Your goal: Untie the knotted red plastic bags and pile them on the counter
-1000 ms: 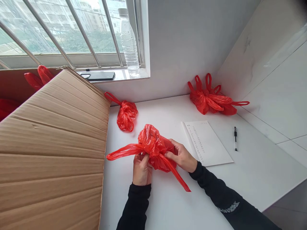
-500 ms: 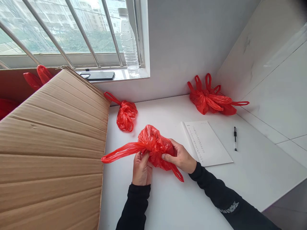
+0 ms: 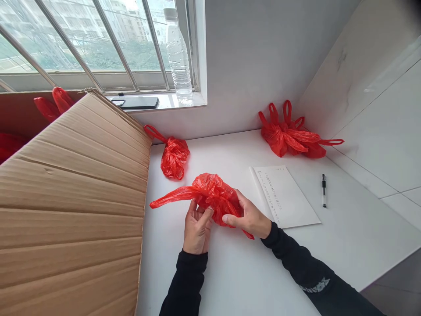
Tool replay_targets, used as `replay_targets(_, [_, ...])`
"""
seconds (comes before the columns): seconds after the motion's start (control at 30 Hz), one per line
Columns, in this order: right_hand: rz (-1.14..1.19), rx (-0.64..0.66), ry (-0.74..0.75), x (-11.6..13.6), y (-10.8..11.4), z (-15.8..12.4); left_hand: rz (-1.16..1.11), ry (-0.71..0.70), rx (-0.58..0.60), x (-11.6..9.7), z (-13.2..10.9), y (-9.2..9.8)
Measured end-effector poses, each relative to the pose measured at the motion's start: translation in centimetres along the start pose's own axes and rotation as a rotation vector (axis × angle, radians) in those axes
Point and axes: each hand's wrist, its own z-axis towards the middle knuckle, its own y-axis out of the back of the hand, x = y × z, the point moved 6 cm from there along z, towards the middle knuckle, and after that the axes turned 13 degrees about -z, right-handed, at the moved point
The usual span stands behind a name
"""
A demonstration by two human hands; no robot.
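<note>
A knotted red plastic bag (image 3: 213, 193) is between my two hands, over the white table. Its long twisted handle points left, and a shorter handle end hangs down at the lower right. My left hand (image 3: 198, 228) pinches the near side of the bag below the knot, thumb and fingers closed on the plastic. From the right, my right hand (image 3: 250, 215) grips the bag's side with the thumb in front; some of its fingers are hidden behind the bag. What the bag contains cannot be seen.
A cardboard box (image 3: 75, 197) with red bags inside stands left. Another red bag (image 3: 175, 158) lies by the wall, and several more red bags (image 3: 289, 136) sit in the far corner. A notebook (image 3: 286, 195) and pen (image 3: 324, 191) lie right. The sill holds a phone (image 3: 140, 102) and bottle (image 3: 178, 57).
The held bag has turned slightly, its left handle swinging up and right. The lower-right handle end has shifted up, and my left fingers have moved a little on the plastic.
</note>
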Motion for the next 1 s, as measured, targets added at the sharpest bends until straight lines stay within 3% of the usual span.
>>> replay_targets(0.37, [-0.051, -0.146, -0.056, -0.9, 1.1, 0.2, 0.030, 0.012, 0.026, -0.3, -0.5, -1.3])
replay_targets(0.53, [-0.063, -0.124, -0.034, -0.9, 1.0, 0.3, -0.010, -0.005, 0.046, -0.2, -0.2, -0.7])
replay_targets(0.73, [-0.025, -0.035, 0.002, -0.5, 0.3, 0.2, -0.045, -0.023, -0.054, -0.3, 0.0, 0.4])
replay_targets(1.0, [-0.090, -0.095, -0.009, -0.7, 0.7, 0.2, -0.061, 0.012, -0.048, -0.3, -0.1, 0.0])
